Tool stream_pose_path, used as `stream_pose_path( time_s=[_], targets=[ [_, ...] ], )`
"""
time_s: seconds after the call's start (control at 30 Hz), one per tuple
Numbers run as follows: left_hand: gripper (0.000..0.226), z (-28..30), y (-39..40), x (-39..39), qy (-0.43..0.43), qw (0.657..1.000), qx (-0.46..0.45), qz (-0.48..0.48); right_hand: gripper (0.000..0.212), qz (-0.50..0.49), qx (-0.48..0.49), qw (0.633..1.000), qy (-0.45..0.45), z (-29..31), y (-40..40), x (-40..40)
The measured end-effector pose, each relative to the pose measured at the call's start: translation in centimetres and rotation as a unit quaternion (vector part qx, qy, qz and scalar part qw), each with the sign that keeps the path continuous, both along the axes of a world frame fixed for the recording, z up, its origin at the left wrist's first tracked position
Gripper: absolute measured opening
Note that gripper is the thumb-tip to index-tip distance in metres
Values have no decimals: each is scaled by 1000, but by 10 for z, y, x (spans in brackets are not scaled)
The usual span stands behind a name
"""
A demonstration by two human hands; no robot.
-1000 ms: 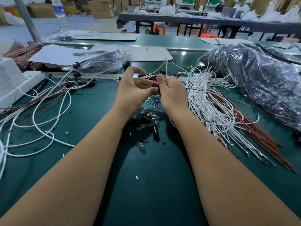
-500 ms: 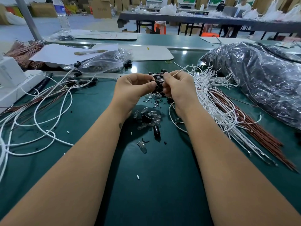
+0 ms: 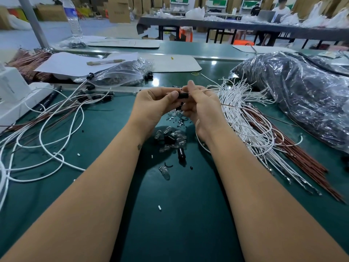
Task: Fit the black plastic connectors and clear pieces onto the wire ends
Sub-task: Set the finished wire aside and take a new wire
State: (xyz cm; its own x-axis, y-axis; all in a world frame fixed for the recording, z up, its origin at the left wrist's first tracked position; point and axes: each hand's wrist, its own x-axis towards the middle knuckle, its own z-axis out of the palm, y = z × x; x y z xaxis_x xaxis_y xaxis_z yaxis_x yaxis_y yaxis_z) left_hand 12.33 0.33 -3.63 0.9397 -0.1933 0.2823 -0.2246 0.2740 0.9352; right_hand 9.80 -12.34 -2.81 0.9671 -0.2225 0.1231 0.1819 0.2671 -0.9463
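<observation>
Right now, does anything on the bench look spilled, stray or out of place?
Mostly small litter: white offcuts and black scraps lie scattered on the green mat, and one clear piece sits apart from the parts pile. Nothing looks damaged.

I see both bare forearms reaching forward, converging, hands raised and nearly touching. Left hand (image 3: pixel 154 103): fingers curled, thumb and forefinger pinching. Right hand (image 3: pixel 201 104): fingers curled inward, thumb upright, pinching as well. Wrists slightly bent.
</observation>
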Motion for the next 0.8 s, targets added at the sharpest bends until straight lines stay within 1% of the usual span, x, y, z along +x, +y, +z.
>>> stream_pose_path(
  time_s=[0.07,0.13,0.2,0.23,0.27,0.33,0.37,0.43,0.5,0.53,0.57,0.6,0.63,0.67,0.7,0.73,0.77,0.8],
  targets=[
    [9,0,0,-1,-41,997,58,32,9,30,-35,999,-3,0,0,-1],
    [8,0,2,1,-56,989,102,93,4,7,-41,999,-7,1,0,-1],
    [8,1,9,6,-53,975,129,174,5,-33,-4,999,-7,2,-4,-1],
    [8,1,14,9,-50,962,148,223,6,-48,22,999,-6,3,-7,-1],
    [10,1,20,13,-47,943,178,278,8,-59,47,997,-4,4,-10,-2],
    [16,-1,33,22,-27,887,250,387,10,-72,90,993,3,5,-13,-3],
    [19,-1,40,24,-11,859,282,428,11,-75,107,991,7,5,-13,-3],
    [22,-2,48,26,28,811,345,471,12,-77,129,989,14,6,-11,-3],
    [19,-1,51,23,43,778,403,481,13,-76,130,989,17,6,-9,-3],
    [17,-1,50,21,25,767,426,479,13,-73,120,990,17,5,-9,-3],
    [23,-1,48,19,-14,761,441,475,13,-67,107,992,15,5,-9,-3],
    [33,-1,45,16,-73,761,445,467,11,-57,92,994,11,4,-8,-2],
    [41,0,40,13,-145,768,436,446,10,-43,79,996,8,3,-6,-2],
    [42,2,34,10,-216,778,424,409,7,-29,66,997,5,3,-4,-2],
    [40,2,27,7,-275,789,418,356,6,-17,55,998,4,2,-1,-2],
    [36,2,20,5,-315,796,421,299,5,-7,43,999,3,2,2,-1],
    [30,1,16,4,-341,799,427,251,6,-1,31,1000,2,2,4,-1],
    [24,0,14,3,-353,801,428,223,6,2,19,1000,1,1,5,-1]
  ],
)
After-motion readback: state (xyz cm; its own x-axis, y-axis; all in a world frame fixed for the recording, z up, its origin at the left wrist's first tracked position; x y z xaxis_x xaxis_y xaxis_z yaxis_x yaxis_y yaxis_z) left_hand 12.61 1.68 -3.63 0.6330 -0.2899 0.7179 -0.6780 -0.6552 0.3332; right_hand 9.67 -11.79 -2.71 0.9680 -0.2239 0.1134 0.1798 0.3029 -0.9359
